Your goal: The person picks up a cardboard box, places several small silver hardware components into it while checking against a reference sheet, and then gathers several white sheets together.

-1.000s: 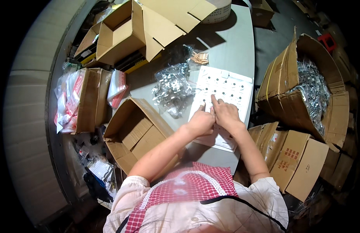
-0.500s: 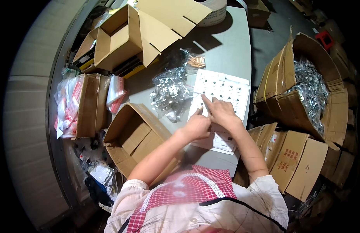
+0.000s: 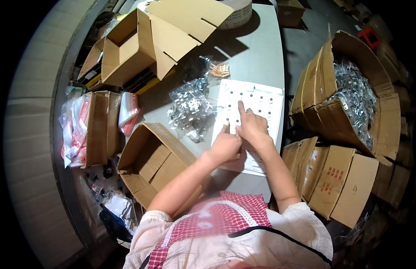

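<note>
- Where my forearms meet, I see my left hand (image 3: 226,145) and right hand (image 3: 252,127) side by side, touching, fingers pressed on the white perforated board (image 3: 262,101) on the grey table (image 3: 257,54).
- Just left: pile of bagged metal parts (image 3: 190,107).
- Beyond: open cardboard box (image 3: 127,49).

hands (image 3: 239,136) on white tray (image 3: 262,103), metal parts (image 3: 190,107)

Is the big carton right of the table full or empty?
Nearly full: the big carton is open, with shiny metal parts heaped close to its rim.
</note>
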The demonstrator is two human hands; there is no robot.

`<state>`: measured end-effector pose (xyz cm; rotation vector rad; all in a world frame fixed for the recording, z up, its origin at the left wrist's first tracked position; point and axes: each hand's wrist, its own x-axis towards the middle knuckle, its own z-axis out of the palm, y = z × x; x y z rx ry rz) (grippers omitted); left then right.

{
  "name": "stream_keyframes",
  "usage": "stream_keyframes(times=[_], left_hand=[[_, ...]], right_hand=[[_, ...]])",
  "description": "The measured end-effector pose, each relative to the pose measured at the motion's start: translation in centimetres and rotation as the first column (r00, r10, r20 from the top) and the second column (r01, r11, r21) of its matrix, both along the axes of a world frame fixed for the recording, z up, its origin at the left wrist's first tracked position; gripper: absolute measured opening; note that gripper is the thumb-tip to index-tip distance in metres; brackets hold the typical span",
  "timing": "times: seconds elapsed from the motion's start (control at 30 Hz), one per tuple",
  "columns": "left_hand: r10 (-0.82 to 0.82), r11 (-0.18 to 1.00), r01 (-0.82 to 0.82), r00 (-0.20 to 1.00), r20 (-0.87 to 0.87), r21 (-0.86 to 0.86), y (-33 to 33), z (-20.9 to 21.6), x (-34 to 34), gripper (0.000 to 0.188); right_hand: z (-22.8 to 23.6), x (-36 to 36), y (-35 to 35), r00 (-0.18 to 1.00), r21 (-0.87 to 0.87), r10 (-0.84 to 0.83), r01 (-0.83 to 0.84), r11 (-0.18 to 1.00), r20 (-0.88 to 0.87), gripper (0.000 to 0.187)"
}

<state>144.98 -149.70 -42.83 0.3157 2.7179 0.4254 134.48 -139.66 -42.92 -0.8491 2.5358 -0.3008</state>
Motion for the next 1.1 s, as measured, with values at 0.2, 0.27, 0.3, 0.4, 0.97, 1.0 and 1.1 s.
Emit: stream_keyframes(times=[0.2, 0.27, 0.3, 0.4, 0.97, 1.0, 1.1], left_hand=[[0.036, 0.999, -0.038, 0.998, -0.046, -0.029, -0.2, -0.5, 0.5, 0.055], [-0.001, 1.000, 0.001, 1.000, -0.022, 0.002, 0.0, 0.8, 0.1, 0.073], [-0.009, 1.000, 0.009, 1.000, -0.022, 0.006, 0.1, 0.6, 0.1, 0.073], [0.026, 1.000, -0.026, 0.999, -0.031, -0.002, 0.0, 0.6, 0.0, 0.069], [0.027, 0.999, -0.029, 0.998, -0.063, -0.041, 0.2, 0.2, 0.0, 0.065], [0.031, 0.998, -0.034, 0.997, -0.070, -0.045, 0.2, 0.1, 0.1, 0.065], [0.027, 0.995, -0.025, 0.999, 0.023, -0.100, -0.1, 0.0, 0.3, 0.065]], right_hand=[[1.9, -0.1, 1.4, 0.996, -0.035, -0.083, 0.081, 0.996, -0.043, 0.078], [1.6, -0.6, 2.0, 0.996, 0.001, -0.088, 0.088, 0.996, -0.006, 0.077], [1.4, -0.7, 2.2, 0.996, 0.033, -0.086, 0.085, 0.996, 0.031, 0.076], [2.0, -0.5, 2.8, 0.994, 0.009, -0.109, 0.109, 0.994, -0.010, 0.078], [0.0, -3.1, 7.5, 0.975, -0.009, -0.219, 0.219, 0.976, -0.039, 0.059], [0.0, -3.8, 8.0, 0.962, -0.134, -0.274, 0.274, 0.953, 0.013, 0.051], [-2.6, -5.5, 9.8, 0.901, -0.528, -0.431, 0.345, 0.776, -0.045, 0.029]])
